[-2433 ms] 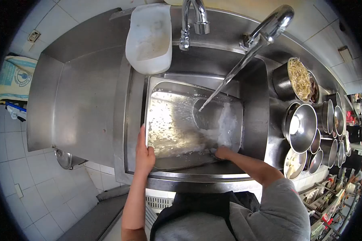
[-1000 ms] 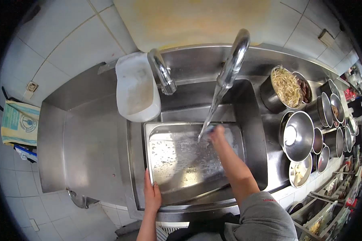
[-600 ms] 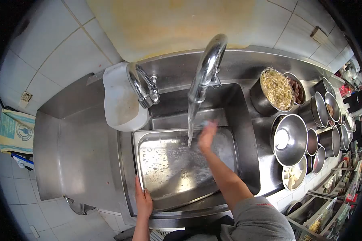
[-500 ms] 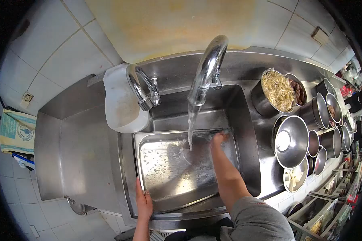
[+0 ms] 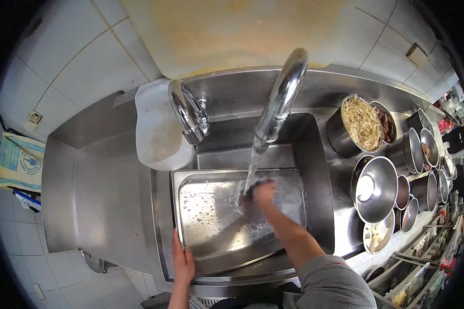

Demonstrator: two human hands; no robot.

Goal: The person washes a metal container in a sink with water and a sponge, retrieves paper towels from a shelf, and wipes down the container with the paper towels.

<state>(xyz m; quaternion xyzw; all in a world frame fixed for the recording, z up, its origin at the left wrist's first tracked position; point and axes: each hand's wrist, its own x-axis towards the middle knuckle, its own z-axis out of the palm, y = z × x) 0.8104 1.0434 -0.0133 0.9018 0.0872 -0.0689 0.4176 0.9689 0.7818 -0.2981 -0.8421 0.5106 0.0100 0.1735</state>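
Note:
A wide metal tray lies tilted in the steel sink, wet and dotted with drops. My left hand grips the tray's lower left edge, its thumb apart from the fingers. Over the tray's right half, my right hand is closed on something dark and blurred beside the falling water. That stream runs from the larger faucet onto the tray.
A white plastic container stands at the sink's back left, under a smaller faucet. To the right are a pot of sprouts, a metal bowl and several other bowls. A steel counter extends left.
My right hand has moved left and slightly down across the tray, from its far right part to beside the water stream. My left hand keeps its hold on the tray's edge.

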